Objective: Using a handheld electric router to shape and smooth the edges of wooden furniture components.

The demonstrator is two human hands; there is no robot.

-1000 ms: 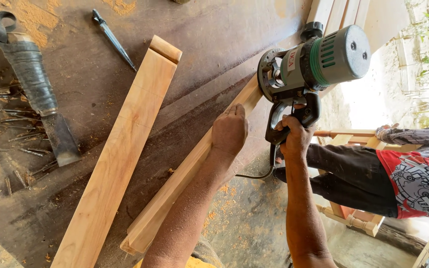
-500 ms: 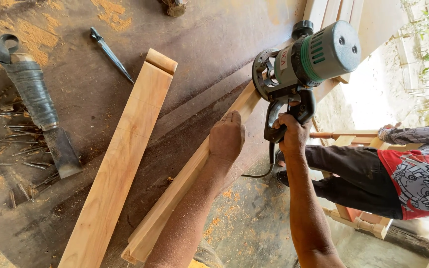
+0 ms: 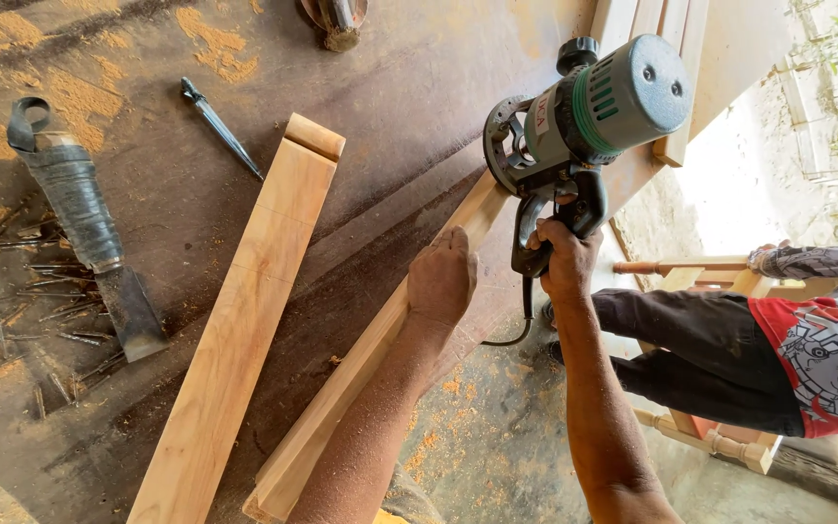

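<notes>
A narrow wooden strip [image 3: 356, 378] lies along the edge of the dark workbench [image 3: 400, 107]. My left hand [image 3: 441, 281] presses down on the strip, fingers closed over it. My right hand [image 3: 563, 260] grips the black handle of a green and grey power router [image 3: 584, 116], whose base rests on the far end of the strip. The router's black cord [image 3: 514, 332] hangs below the handle.
A wider plank [image 3: 240, 330] lies beside the strip. A tape-wrapped chisel [image 3: 89, 228], a screwdriver-like tool [image 3: 220, 126], loose nails [image 3: 12, 291] and sawdust lie on the bench. Another person [image 3: 778, 340] in a red shirt and dark trousers sits on a wooden frame at the right.
The router has shifted slightly farther along the strip, and both hands have followed it. The strip and plank stay where they were.
</notes>
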